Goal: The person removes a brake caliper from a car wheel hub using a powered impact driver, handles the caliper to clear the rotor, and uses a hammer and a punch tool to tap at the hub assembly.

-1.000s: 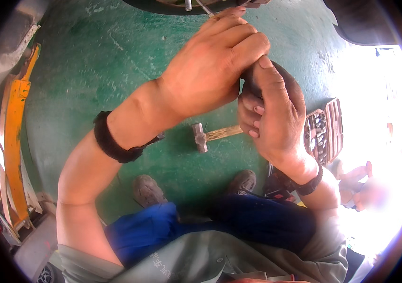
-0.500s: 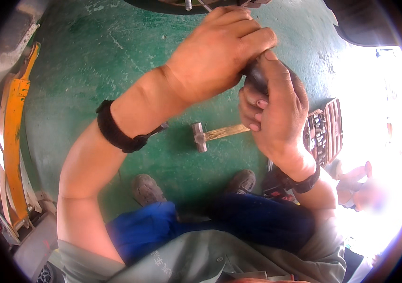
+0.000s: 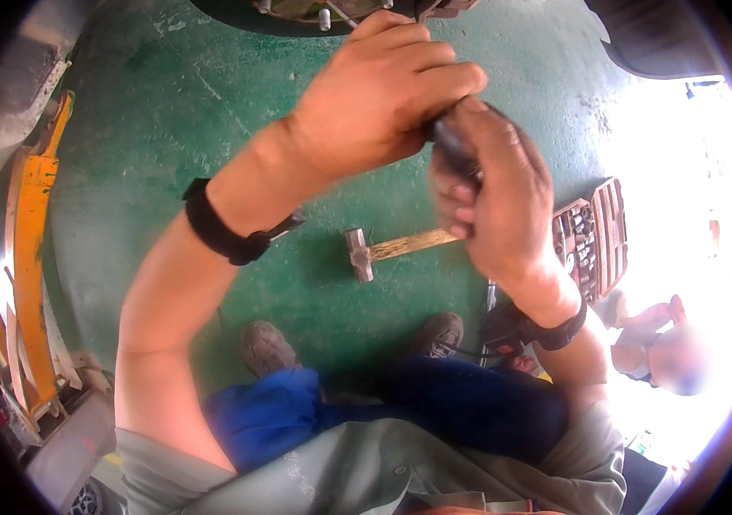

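Note:
My left hand (image 3: 387, 90) reaches up to the wheel hub (image 3: 336, 10) with its metal studs. Its fingers are curled closed, and whatever they grip is hidden behind the knuckles. A thin metal rod (image 3: 343, 15) shows between the hub and these fingers. Below and to the right, my right hand (image 3: 512, 193) is closed around a dark, rounded object (image 3: 454, 144); its kind cannot be made out. Both hands meet at this object, the right fingers slightly blurred. A hammer (image 3: 359, 255) with a wooden handle lies on the floor beneath, its handle end hidden by my right hand.
On the green floor (image 3: 169, 154), an open socket set case (image 3: 611, 236) lies to the right. A dark tool (image 3: 503, 330) sits by my right shoe (image 3: 441, 333). Orange metal stands (image 3: 31, 257) line the left side. Another person (image 3: 649, 339) is at the bright right edge.
Both hands and the dark object have shifted slightly left in the view. More of the hub and its studs shows at the top.

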Motion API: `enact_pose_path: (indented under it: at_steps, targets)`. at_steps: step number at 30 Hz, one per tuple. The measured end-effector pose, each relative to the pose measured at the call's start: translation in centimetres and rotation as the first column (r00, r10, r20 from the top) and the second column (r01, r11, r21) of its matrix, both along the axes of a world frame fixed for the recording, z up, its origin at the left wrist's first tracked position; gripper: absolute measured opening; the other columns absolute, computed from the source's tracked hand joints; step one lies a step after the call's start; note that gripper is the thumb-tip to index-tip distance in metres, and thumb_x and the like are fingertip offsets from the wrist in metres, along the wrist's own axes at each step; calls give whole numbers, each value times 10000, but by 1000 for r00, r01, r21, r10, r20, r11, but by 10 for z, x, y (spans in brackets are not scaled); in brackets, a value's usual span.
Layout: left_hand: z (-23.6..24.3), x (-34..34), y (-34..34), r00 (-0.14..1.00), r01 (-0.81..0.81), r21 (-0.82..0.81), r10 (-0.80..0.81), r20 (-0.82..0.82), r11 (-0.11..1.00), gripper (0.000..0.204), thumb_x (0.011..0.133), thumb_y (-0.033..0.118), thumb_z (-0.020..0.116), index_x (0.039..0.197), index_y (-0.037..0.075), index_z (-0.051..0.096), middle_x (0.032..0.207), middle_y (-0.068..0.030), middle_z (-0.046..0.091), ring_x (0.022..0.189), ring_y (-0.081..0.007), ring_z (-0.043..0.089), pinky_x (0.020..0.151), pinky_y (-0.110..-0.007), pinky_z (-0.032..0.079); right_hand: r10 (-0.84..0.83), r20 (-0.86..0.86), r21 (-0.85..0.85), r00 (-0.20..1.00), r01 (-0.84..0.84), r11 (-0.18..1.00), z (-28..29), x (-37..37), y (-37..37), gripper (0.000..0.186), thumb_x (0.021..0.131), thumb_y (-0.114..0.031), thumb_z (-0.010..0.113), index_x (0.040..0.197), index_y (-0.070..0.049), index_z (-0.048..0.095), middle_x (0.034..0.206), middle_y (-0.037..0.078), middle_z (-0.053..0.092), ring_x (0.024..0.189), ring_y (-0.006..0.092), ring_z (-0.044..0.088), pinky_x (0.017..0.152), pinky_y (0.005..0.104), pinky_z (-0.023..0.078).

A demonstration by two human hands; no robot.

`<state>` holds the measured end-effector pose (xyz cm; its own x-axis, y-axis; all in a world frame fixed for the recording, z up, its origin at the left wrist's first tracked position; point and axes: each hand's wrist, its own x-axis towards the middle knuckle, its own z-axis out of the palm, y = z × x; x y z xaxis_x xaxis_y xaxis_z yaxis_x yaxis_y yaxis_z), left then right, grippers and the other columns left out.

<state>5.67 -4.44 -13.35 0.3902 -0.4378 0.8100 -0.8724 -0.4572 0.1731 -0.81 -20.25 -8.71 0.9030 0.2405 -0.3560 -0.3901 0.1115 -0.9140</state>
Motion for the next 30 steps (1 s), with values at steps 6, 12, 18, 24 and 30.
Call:
enact_pose_path:
  at_steps: [6, 12, 18, 24, 30]
  targets:
    - [1, -1, 21, 991, 128, 72, -125, -45, 989, 301, 740, 197, 729, 1005, 57, 699, 778, -49, 582, 768, -263, 573, 816, -375, 446, 128, 175, -76, 976, -116, 990, -11, -8, 12, 378, 1042, -425, 427, 1017, -67, 544, 637, 25, 457, 497, 96, 380, 460, 260, 345]
    - [-5, -5, 15, 997, 25, 88, -18, -76, 996, 344, 683, 179, 757, 1000, 70, 681, 761, -27, 584, 762, -250, 567, 827, -368, 438, 204, 223, -433, 953, -91, 897, -77, 13, -53, 373, 997, -360, 524, 1044, -9, 641, 730, 52, 606, 543, 150, 499, 550, 266, 423]
    - [3, -5, 10, 991, 85, 26, -82, -102, 996, 323, 643, 106, 750, 952, 76, 661, 757, -6, 590, 746, -236, 560, 791, -359, 429, 897, 64, -995, 438, -38, 90, -243, -25, -70, 563, 782, -267, 706, 1280, -42, 571, 1144, 135, 616, 1086, 329, 586, 969, 418, 470]
    - [-6, -4, 13, 995, 16, 0, -16, -94, 1000, 301, 650, 94, 746, 939, 74, 664, 735, -2, 584, 732, -236, 562, 776, -351, 426, 926, -281, -937, 252, -282, -207, -248, -41, -29, 625, 774, -221, 702, 1338, -32, 509, 1158, 142, 599, 1126, 311, 588, 941, 432, 478]
    - [-6, -1, 9, 997, 22, -7, -23, -74, 1000, 291, 658, 94, 741, 939, 74, 667, 720, 1, 571, 718, -231, 552, 777, -352, 426, 938, -182, -980, 295, -137, -147, -269, -56, -56, 437, 793, -191, 679, 1173, -12, 554, 1063, 134, 653, 1005, 316, 659, 826, 427, 532]
